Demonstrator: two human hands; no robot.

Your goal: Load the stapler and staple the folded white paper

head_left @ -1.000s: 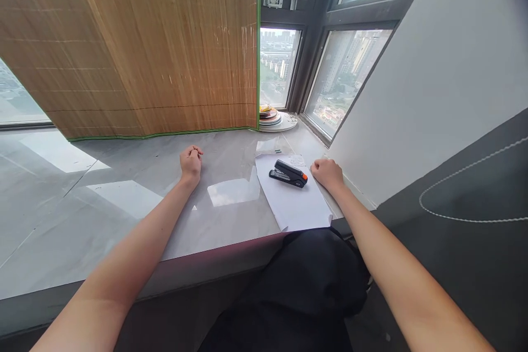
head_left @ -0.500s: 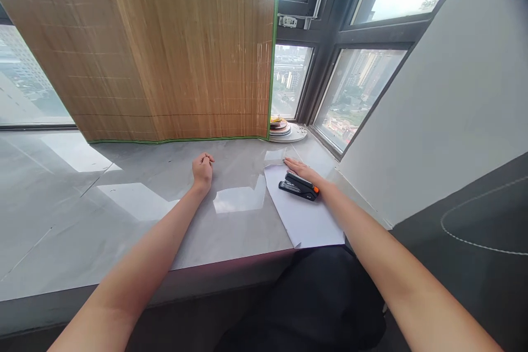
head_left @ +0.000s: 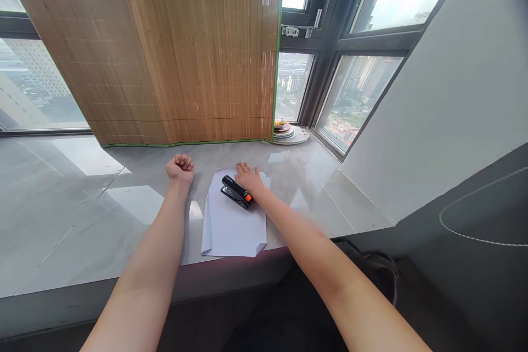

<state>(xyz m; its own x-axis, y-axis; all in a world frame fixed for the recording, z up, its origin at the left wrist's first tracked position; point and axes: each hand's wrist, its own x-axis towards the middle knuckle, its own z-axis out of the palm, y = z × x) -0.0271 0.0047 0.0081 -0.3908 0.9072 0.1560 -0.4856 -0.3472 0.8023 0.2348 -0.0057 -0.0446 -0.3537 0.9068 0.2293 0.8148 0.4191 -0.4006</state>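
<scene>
My right hand (head_left: 248,177) lies flat on the top end of the white paper (head_left: 235,234), its fingers spread apart. Just left of its wrist a black stapler (head_left: 236,192) with an orange part rests on the same sheets. The paper sits at the ledge's front edge, and its lower right corner curls. My left hand (head_left: 180,168) rests on the ledge to the left of the paper, turned palm up, fingers curled into a loose fist with nothing visible inside. It touches neither paper nor stapler.
A grey tiled ledge (head_left: 82,220) runs beneath the windows. Behind my hands hangs a bamboo blind (head_left: 198,66) with green edging. Stacked plates (head_left: 292,135) stand in the window corner, beside a white wall (head_left: 412,121). A beaded cord (head_left: 474,239) dangles at right.
The paper and stapler have moved left along the ledge with my right hand, and the paper has straightened. My left hand has shifted left and rolled palm up.
</scene>
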